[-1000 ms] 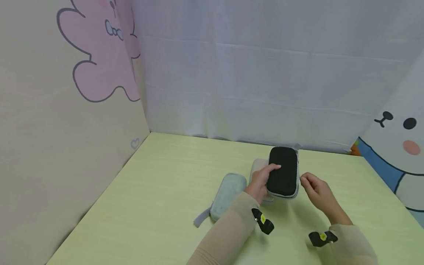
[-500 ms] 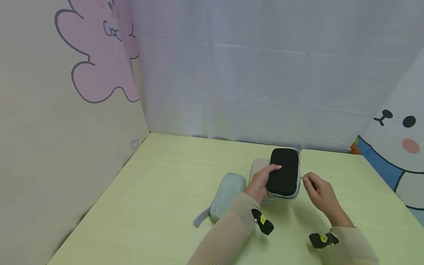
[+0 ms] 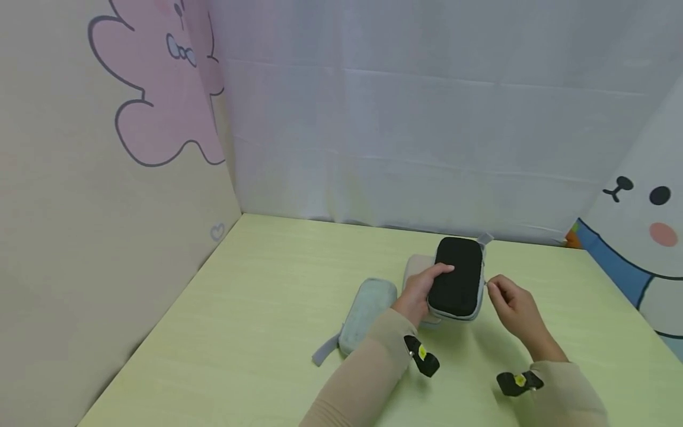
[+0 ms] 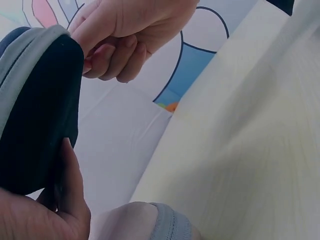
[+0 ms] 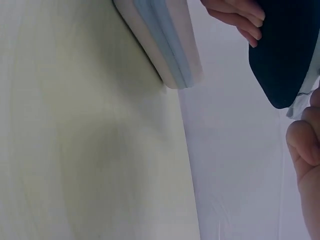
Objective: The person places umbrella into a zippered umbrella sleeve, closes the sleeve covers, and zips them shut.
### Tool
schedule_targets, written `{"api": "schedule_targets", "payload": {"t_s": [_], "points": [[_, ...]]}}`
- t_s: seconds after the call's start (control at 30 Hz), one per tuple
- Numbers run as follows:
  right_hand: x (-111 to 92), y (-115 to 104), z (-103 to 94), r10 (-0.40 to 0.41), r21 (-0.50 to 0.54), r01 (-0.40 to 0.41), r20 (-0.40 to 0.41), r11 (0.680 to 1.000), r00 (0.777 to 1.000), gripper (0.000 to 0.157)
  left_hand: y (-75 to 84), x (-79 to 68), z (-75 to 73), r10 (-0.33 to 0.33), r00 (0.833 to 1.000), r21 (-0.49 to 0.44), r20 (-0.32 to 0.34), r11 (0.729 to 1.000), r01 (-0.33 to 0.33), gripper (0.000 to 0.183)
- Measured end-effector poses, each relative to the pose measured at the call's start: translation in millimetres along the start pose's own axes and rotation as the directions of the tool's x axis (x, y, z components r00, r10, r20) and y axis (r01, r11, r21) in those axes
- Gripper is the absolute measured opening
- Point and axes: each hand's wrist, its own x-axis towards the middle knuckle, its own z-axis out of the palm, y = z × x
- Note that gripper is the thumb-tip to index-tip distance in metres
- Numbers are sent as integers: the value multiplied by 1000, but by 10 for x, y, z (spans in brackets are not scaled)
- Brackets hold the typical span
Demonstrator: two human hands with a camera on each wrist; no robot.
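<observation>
My left hand (image 3: 418, 293) grips a black zip case (image 3: 456, 276) with light grey edging, thumb across its black face. The case is held up off the table, tilted, with a grey fabric tab (image 3: 485, 239) sticking out at its upper right corner. At the case's right edge my right hand (image 3: 514, 311) pinches the small zipper pull, which its fingertips mostly hide. In the left wrist view the curled fingers of the right hand (image 4: 125, 40) are close beside the edging. Behind the black case lies a beige case (image 3: 416, 267), partly covered by it.
A pale green case (image 3: 368, 314) with a grey strap (image 3: 325, 351) lies on the yellow-green table (image 3: 240, 332), left of the left forearm. A white curtain (image 3: 400, 118) hangs at the table's back edge, and printed walls stand at both sides.
The black case has tilted slightly, and its grey tab shows more at the upper right corner. My right hand has shifted a little along the case's right edge.
</observation>
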Motion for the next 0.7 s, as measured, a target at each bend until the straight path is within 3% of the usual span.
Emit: {"api": "schedule_targets", "payload": {"t_s": [0.17,0.27,0.4,0.53,0.6,0.7], "points": [[-5,-35,50,-46,-12,46,41,999,998,16,11,11,-22,13,999,-69,-43,997,-16,35],[8,-44,65,-48,-15,48,34,999,998,15,33,16,-32,16,999,-100,-29,995,-18,35],[18,-21,45,-8,-8,8,-9,1000,1000,13,86,31,-59,-24,996,-100,85,994,33,32],[24,17,-8,66,7,-66,-48,998,997,13,142,46,-117,-89,968,-10,235,995,94,25],[29,32,-27,99,14,-99,-56,995,994,13,162,45,-137,-104,956,38,273,994,98,23],[33,39,-34,121,18,-120,-49,993,991,13,167,40,-137,-86,963,48,256,996,77,21]]}}
